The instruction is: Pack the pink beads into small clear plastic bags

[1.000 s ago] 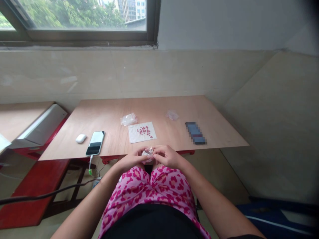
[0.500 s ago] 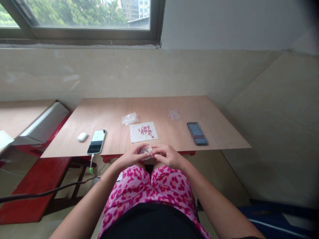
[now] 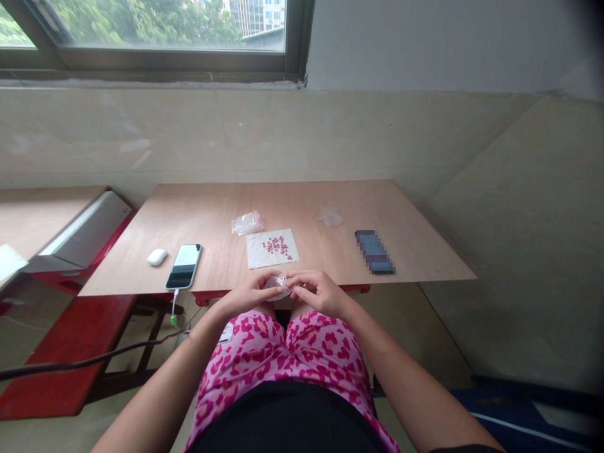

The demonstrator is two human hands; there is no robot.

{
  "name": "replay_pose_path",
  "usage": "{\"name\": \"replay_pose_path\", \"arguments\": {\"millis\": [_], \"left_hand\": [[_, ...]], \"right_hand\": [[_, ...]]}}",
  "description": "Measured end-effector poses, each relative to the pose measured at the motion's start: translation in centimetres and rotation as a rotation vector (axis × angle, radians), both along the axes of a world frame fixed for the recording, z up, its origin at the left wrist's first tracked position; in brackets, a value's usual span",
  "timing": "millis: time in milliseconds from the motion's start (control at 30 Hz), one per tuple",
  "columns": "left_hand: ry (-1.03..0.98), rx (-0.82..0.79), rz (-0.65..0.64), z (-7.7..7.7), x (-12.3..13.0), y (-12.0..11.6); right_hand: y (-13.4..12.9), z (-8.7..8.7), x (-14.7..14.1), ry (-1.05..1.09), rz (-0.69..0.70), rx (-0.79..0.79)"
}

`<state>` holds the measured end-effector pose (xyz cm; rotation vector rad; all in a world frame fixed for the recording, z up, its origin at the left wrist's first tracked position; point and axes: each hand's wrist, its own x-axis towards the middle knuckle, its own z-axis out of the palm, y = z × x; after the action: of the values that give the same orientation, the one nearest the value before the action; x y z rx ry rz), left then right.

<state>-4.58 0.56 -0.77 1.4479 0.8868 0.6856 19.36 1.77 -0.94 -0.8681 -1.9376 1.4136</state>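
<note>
Between my hands, just past the table's front edge and over my lap, is a small clear plastic bag [image 3: 279,286]. My left hand [image 3: 252,294] is closed on the bag, thumb along its near side. From the other side my right hand [image 3: 321,293] pinches at the bag's edge, fingers bent; whatever else lies in that pinch is too small to make out. Beyond them lies a white paper sheet [image 3: 256,255] with several small pink-red pieces [image 3: 277,246] scattered on it. Behind the sheet rests a bundle of clear plastic bags [image 3: 248,223].
On the wooden table [image 3: 425,251] lie another clear bag [image 3: 330,217], a dark pixelated phone [image 3: 374,251], a phone on a cable [image 3: 184,267] and a white earbud case [image 3: 156,257]. A red bench [image 3: 70,352] stands left below. The wall [image 3: 353,135] rises behind the table.
My hands stay together at the bag, with only a small shift of the fingers. The whole view has moved slightly; nothing on the table has been displaced.
</note>
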Motion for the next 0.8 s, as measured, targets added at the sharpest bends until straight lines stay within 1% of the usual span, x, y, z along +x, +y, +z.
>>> {"name": "replay_pose_path", "arguments": {"millis": [100,300,433,533,667,800], "left_hand": [[-0.014,-0.018,-0.013,0.21,0.1,-0.12],[-0.03,-0.04,0.021,0.21,0.08,-0.15],[-0.061,-0.098,-0.04,0.09,0.13,-0.2],[-0.094,-0.152,-0.073,0.12,0.24,-0.29],[-0.066,-0.121,-0.084,0.15,0.28,-0.31],[-0.024,-0.067,-0.059,-0.11,0.19,-0.23]], "right_hand": [[-0.08,0.15,-0.08,0.007,0.01,-0.003],[0.08,0.14,0.14,0.032,0.011,-0.024],[0.11,-0.25,0.23,0.029,0.036,-0.059],[0.08,-0.35,0.25,0.046,0.059,-0.125],[0.03,-0.26,0.26,0.04,0.106,-0.178],[-0.06,-0.44,0.19,0.002,0.128,-0.2]]}}
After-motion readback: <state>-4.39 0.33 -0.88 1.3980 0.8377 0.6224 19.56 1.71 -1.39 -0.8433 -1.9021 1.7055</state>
